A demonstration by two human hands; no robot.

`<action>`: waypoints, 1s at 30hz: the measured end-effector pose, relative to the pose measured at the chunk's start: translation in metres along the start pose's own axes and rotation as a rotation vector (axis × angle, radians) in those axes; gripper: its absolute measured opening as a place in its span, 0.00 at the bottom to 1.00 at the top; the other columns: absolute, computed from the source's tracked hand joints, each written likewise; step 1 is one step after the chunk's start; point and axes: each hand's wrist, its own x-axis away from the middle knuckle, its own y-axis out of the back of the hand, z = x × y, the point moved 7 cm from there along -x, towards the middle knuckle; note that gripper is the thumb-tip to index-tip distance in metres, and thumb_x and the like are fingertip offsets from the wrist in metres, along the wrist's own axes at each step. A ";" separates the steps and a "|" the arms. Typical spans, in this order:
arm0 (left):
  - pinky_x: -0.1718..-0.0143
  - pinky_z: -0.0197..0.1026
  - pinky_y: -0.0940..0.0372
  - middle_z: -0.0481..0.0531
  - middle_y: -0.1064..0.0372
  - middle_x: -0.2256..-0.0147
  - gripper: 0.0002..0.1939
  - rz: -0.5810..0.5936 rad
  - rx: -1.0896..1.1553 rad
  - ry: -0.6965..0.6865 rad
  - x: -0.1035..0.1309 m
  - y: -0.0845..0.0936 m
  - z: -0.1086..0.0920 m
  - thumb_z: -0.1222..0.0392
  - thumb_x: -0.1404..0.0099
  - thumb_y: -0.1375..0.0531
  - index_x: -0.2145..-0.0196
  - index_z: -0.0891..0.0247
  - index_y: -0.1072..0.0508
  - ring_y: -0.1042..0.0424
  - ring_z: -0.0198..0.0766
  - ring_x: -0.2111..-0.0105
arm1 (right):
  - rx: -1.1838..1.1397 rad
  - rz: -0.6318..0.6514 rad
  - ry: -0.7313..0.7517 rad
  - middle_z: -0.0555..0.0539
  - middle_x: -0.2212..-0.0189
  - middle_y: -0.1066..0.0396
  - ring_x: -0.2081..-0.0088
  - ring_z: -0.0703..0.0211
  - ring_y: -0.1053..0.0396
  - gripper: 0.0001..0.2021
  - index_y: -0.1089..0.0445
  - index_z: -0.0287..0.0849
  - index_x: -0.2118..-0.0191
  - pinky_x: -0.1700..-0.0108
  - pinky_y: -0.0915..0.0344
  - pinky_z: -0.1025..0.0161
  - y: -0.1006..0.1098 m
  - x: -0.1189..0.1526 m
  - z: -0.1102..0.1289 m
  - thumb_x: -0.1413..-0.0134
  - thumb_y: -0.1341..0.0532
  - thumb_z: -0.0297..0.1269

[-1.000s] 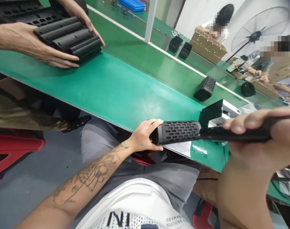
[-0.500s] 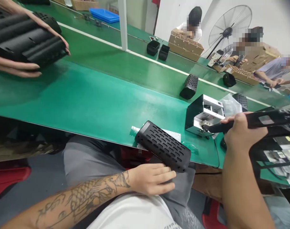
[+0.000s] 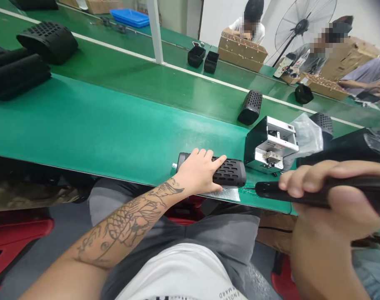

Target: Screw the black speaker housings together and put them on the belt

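Note:
A black speaker housing with slotted holes lies lengthwise on clear plastic wrap near the front edge of the green table. My left hand lies over its top, gripping it with the fingers on the far side and the thumb near the front. In my right hand is a black electric screwdriver, held level; its thin tip points left, close to the housing's right end. Behind the screwdriver stands a black and silver screw feeder.
Another perforated housing stands behind the feeder, next to the white line. Several black housings are at the upper left. A white post rises beyond the table, with blue trays behind. People work across the table.
My left hand has moved up onto the housing, which now lies straighter on the table. My right hand has brought the screwdriver from the feeder to the housing's end. The co-worker's hands at left are gone.

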 end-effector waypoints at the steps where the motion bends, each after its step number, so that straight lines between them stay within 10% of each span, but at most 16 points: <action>1: 0.44 0.56 0.39 0.68 0.22 0.44 0.54 -0.006 -0.011 0.009 0.001 -0.001 0.000 0.26 0.33 0.26 0.20 0.59 0.31 0.24 0.63 0.47 | -0.009 0.062 0.019 0.51 0.76 0.24 0.80 0.48 0.28 0.13 0.16 0.49 0.63 0.78 0.25 0.45 -0.008 0.004 -0.004 0.54 0.17 0.42; 7: 0.44 0.56 0.41 0.67 0.22 0.45 0.53 -0.055 -0.033 -0.010 0.008 0.000 -0.008 0.29 0.32 0.26 0.21 0.60 0.31 0.25 0.63 0.47 | 0.010 0.175 0.058 0.52 0.74 0.22 0.78 0.53 0.26 0.08 0.16 0.48 0.57 0.73 0.23 0.49 -0.041 0.011 -0.022 0.41 0.23 0.36; 30: 0.44 0.57 0.43 0.70 0.23 0.45 0.52 -0.046 -0.039 -0.025 0.010 0.002 -0.012 0.30 0.29 0.29 0.20 0.64 0.33 0.26 0.65 0.47 | -0.100 0.465 -0.073 0.52 0.74 0.25 0.77 0.58 0.26 0.07 0.18 0.48 0.58 0.72 0.23 0.55 -0.059 0.015 -0.041 0.36 0.22 0.38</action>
